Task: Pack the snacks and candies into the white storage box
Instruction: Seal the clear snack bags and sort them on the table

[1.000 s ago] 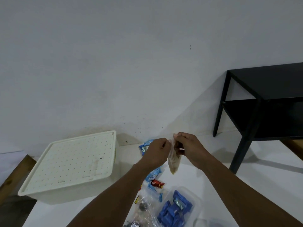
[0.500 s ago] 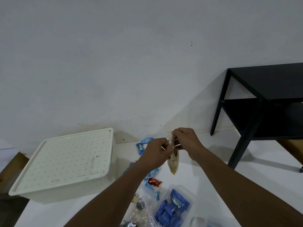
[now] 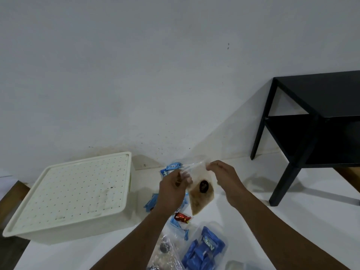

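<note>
Left hand: raised above the white surface, fingers pinching the left end of the clear bag's top edge.
Right hand: raised at the same height, a little apart from the left hand, fingertips pinching the right end of the same top edge.
Clear bag: hangs between the two hands with its mouth pulled wide; brownish contents and one dark round piece show through the plastic.
White box: sits on the surface to the left of the hands, its dotted lid on and shut, its far side close to the wall.
Red candy: lies on the surface below the hanging bag, just beside the left forearm.
Blue packets: loose ones lie far, by the wall behind the left hand; more lie near the left wrist.
Bag of blue packets: near edge of the view, between the forearms.
Second clear bag: near, left of the blue one, dark round pieces inside.
Black table: far right, against the wall.
</note>
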`<state>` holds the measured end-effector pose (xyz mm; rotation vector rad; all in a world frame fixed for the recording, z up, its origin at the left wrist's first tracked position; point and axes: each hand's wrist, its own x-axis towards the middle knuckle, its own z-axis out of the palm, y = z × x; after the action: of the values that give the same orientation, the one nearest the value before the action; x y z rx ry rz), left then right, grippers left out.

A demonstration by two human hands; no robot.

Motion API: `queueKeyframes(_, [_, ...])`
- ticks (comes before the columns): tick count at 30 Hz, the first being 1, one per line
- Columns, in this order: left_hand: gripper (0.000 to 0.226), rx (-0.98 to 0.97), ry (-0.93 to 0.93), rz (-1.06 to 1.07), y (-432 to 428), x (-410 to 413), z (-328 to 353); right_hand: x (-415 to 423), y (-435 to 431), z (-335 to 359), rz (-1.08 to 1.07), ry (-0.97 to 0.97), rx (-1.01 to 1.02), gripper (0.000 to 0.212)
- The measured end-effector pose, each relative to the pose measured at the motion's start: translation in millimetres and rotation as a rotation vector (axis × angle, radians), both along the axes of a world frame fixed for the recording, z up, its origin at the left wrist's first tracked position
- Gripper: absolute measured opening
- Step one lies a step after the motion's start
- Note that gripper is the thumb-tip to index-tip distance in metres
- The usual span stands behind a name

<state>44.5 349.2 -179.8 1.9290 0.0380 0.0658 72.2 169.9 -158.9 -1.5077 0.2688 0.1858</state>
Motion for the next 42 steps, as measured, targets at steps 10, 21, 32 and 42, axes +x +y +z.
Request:
queueKeyframes(10, [0.026, -0.222, 0.02, 0.088, -18, 63, -23, 51, -43, -40, 0.287, 0.004, -0.022, 0.004])
queueKeyframes(21, [0.029, 0.216, 0.12, -0.111, -92, 200, -97, 193, -99, -107, 0.156, 0.081, -0.302, 0.01])
queueKeyframes(32, [0.038, 0.378, 0.058, -0.153, -104, 250, -150, 236, -112, -154, 0.051, 0.139, -0.391, 0.012])
queueKeyframes(42, [0.036, 0.365, 0.207, -0.162, -49, 134, -70, 129, -58, -73, 0.231, 0.148, -0.345, 0.009])
